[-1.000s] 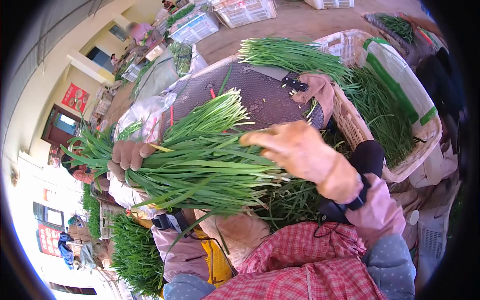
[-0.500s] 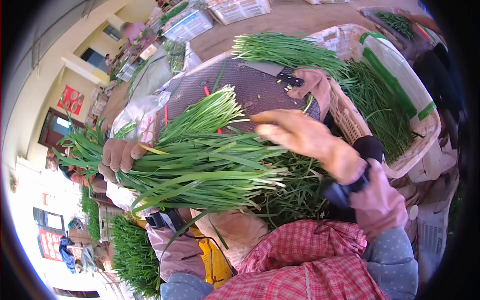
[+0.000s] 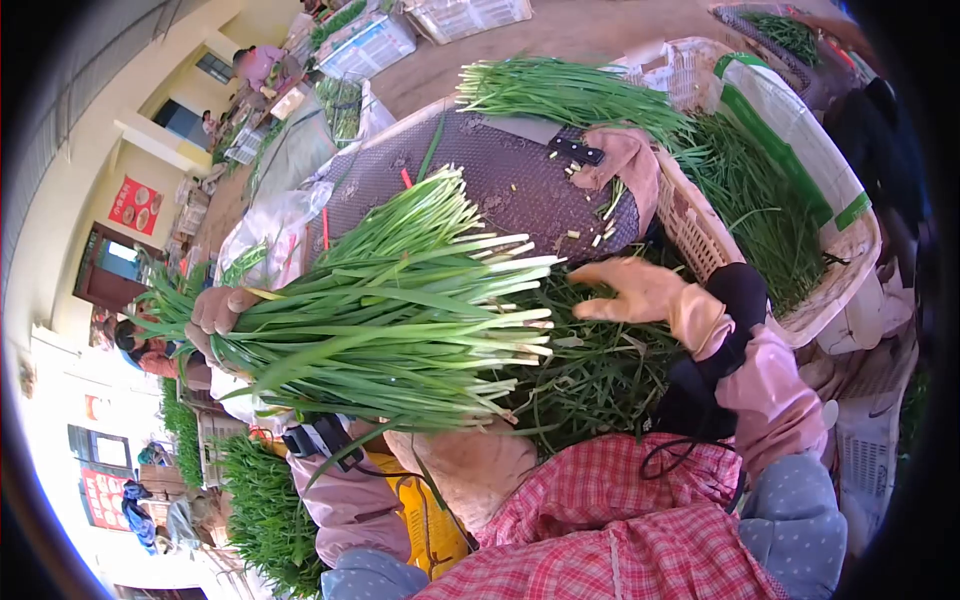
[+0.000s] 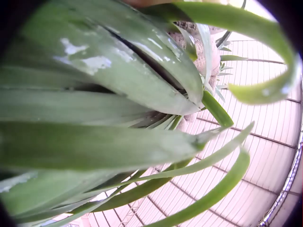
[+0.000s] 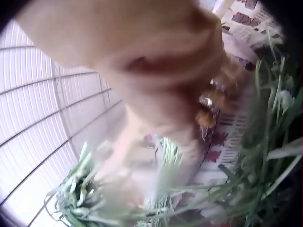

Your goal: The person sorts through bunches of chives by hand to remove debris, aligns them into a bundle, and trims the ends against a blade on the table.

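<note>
A large bunch of long green leafy stalks [image 3: 390,325] lies across the middle of the head view, pale cut ends to the right. My gloved left hand [image 3: 220,312] grips it near the leafy end; in the left wrist view broad leaves [image 4: 94,142] cover most of that hand. To the right of the pale ends, my right hand [image 3: 640,295] in an orange glove holds nothing, fingers spread above loose greens [image 3: 600,375]. The right wrist view shows the right glove [image 5: 156,71] blurred. Another bunch [image 3: 430,205] lies behind the held one, on a dark textured surface [image 3: 520,195].
A knife [image 3: 575,150] and a brown cloth [image 3: 625,175] lie at the back of the dark surface, beside a further bunch [image 3: 570,90]. On the right stands a crate [image 3: 690,225] of greens. Stem scraps lie near the cloth. Several people and crates are in the background.
My right hand has moved right and down, away from the bunch, its fingers spreading. The held bunch has shifted slightly left with my left hand, and its pale ends now fan out.
</note>
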`<action>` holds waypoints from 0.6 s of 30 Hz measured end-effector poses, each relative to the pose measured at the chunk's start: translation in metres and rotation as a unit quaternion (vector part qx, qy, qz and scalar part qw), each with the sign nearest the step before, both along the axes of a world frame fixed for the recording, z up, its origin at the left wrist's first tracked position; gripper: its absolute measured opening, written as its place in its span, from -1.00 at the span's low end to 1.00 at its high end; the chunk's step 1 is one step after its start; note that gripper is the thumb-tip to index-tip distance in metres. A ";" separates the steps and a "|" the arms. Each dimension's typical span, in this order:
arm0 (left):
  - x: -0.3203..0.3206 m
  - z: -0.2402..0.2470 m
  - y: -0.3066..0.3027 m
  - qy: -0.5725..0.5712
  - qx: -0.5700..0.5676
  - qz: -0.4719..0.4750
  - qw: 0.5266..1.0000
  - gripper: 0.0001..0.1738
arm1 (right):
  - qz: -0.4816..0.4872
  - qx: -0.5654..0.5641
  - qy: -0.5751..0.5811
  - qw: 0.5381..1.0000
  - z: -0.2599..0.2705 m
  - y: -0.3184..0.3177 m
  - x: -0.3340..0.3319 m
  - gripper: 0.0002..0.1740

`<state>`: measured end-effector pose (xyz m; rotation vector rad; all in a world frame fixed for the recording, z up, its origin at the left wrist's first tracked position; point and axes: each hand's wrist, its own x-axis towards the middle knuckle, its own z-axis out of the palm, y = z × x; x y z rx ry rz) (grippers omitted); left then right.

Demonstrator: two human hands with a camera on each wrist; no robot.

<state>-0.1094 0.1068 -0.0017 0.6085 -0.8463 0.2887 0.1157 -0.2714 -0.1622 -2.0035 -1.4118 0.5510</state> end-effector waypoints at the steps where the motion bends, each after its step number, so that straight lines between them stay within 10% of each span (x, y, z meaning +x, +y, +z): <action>1: 0.006 -0.005 -0.005 -0.034 -0.002 0.041 0.999 -0.68 | 0.052 0.098 0.289 0.951 0.008 0.010 -0.009 -0.27; 7: 0.031 -0.009 -0.021 -0.104 0.040 0.108 0.988 -0.74 | 0.099 0.285 0.562 0.770 0.030 0.050 -0.046 -0.62; 11: 0.025 -0.008 -0.019 -0.051 0.043 0.173 0.983 -0.74 | 0.081 0.269 0.563 0.777 0.028 0.051 -0.055 -0.61; 13: 0.063 -0.015 -0.026 -0.046 0.026 0.163 0.985 -0.75 | 0.067 0.269 0.230 0.933 0.031 0.051 -0.053 -0.65; 18: 0.258 -0.011 -0.109 -0.105 -0.064 0.029 0.992 -0.75 | 0.021 0.345 0.179 0.921 0.004 0.065 -0.063 -0.76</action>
